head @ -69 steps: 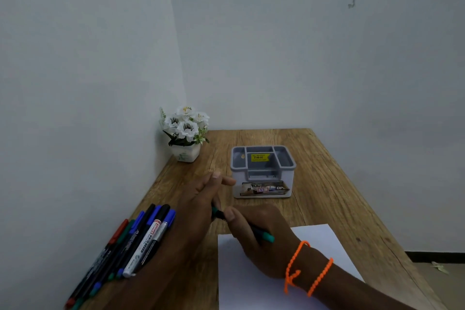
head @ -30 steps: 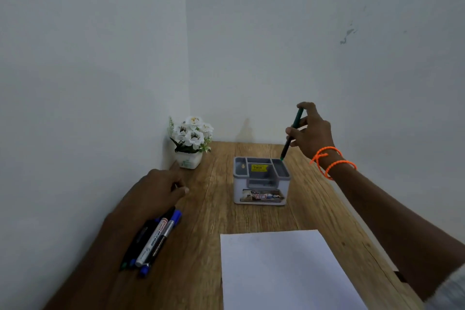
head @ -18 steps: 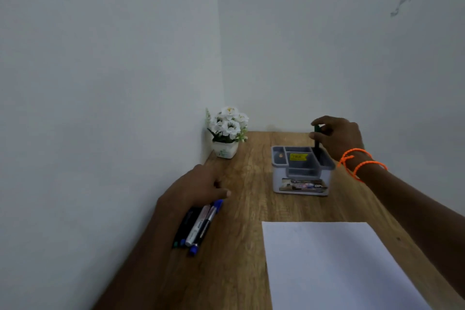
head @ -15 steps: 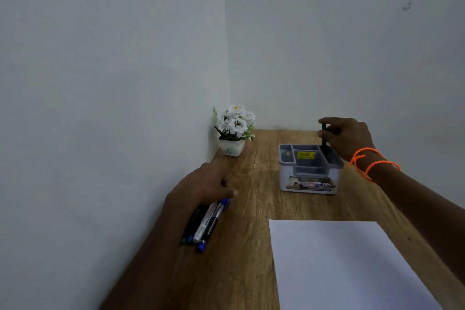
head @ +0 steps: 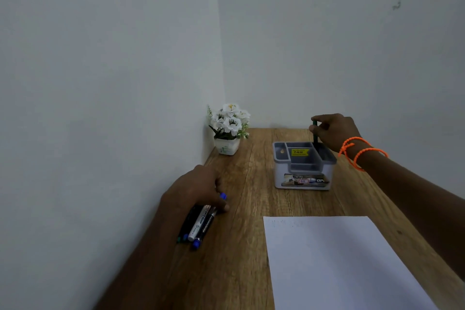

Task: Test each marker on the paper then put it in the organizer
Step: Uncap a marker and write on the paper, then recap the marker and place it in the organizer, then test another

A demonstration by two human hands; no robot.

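Observation:
A grey and white organizer stands on the wooden table, far centre. My right hand pinches a green marker upright, its lower end inside the organizer's right compartment. My left hand lies over the far ends of a row of markers by the left wall, its thumb on one marker; whether it grips any is hidden. The white paper lies near me on the right.
A small white pot of white flowers sits in the far left corner. Walls close off the table's left side and back. The table's right edge runs under my right forearm.
My right hand carried the green marker from the paper to the organizer and lowered it into the right compartment. My left hand moved back onto the row of markers and stays there.

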